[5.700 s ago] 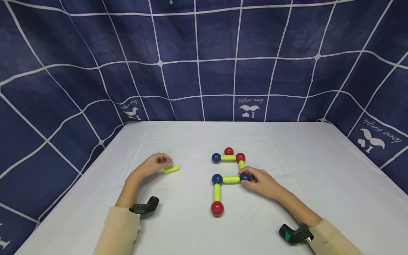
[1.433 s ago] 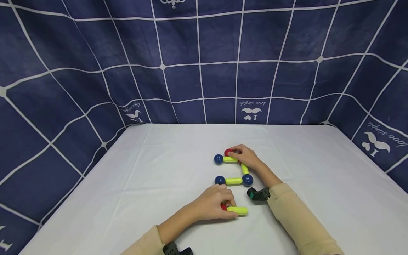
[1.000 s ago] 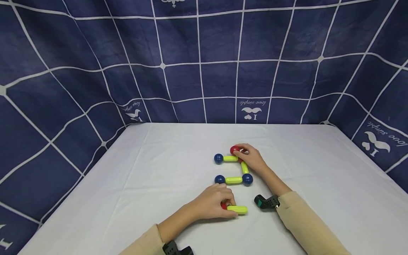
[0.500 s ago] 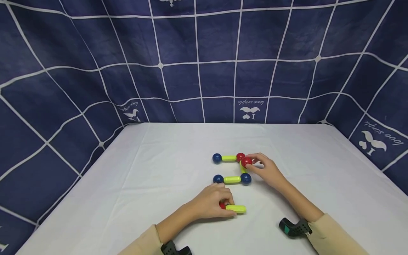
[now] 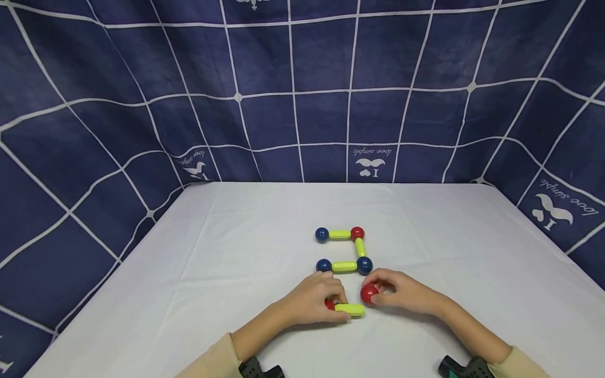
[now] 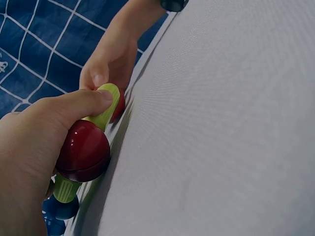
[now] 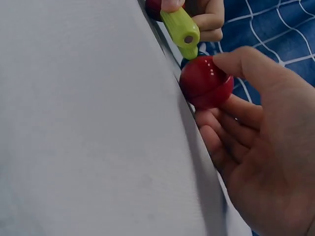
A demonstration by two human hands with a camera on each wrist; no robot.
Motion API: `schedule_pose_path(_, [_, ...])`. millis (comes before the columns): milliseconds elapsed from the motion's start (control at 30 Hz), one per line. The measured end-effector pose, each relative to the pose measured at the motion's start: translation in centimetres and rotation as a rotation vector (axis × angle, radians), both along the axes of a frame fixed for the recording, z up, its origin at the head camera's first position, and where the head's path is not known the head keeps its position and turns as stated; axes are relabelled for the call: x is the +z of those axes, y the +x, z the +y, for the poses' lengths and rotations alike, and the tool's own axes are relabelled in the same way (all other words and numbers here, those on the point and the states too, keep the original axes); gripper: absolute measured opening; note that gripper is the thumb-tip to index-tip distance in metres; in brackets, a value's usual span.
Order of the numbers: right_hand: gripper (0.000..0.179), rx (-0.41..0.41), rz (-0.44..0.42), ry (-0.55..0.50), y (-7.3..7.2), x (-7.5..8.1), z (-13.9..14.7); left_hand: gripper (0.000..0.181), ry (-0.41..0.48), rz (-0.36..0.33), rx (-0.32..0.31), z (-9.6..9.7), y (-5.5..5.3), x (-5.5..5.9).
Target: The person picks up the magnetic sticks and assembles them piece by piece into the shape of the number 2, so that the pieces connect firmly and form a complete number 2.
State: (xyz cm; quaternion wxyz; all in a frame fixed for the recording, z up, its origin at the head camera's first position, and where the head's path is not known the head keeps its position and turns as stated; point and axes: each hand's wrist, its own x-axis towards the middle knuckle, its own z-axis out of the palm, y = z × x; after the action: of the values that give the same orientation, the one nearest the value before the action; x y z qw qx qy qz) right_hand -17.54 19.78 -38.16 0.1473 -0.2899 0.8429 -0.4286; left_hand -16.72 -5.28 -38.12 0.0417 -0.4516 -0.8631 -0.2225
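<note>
My left hand (image 5: 312,299) pinches a yellow-green magnetic rod (image 5: 352,310) between thumb and fingers, its free end pointing right. Beside that grip, a red ball (image 6: 84,150) sits at the rod's other end, mostly covered by the hand in the head view. My right hand (image 5: 406,291) holds a second red ball (image 5: 368,294) by thumb and fingertips, close to the rod's free end. A metal disc shows on that end in the right wrist view. From the left red ball, another rod (image 6: 65,189) leads toward a blue ball (image 5: 323,265).
Farther back, a rod (image 5: 344,266) joins that blue ball to a right-hand blue ball (image 5: 364,265). A slanted rod (image 5: 361,247) continues to a red ball (image 5: 357,233), then a rod (image 5: 339,234) to a blue ball (image 5: 322,234). White cloth (image 5: 255,220) covers the table.
My right hand has taken the loose red ball from behind the far rod and carried it toward me, beside the left hand's rod. Earlier, the left hand brought that rod to the near red ball.
</note>
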Motion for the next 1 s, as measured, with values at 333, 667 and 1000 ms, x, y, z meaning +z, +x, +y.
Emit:
schedule_pose_path(333, [0.024,0.150,-0.216,0.089,0.5,1.2,0.4,0.019,0.008,0.006,0.004,-0.1,0.1,-0.3])
schedule_pose_path(667, [0.026,0.183,-0.243,0.044,0.5,0.9,0.2,0.022,-0.040,0.086,-0.006,-0.1,0.4,-0.2])
schedule_pose_path(1000, [0.018,-0.066,0.014,-0.106,-0.7,-0.5,-0.2,0.027,-0.064,0.294,0.041,-1.4,1.4,0.1])
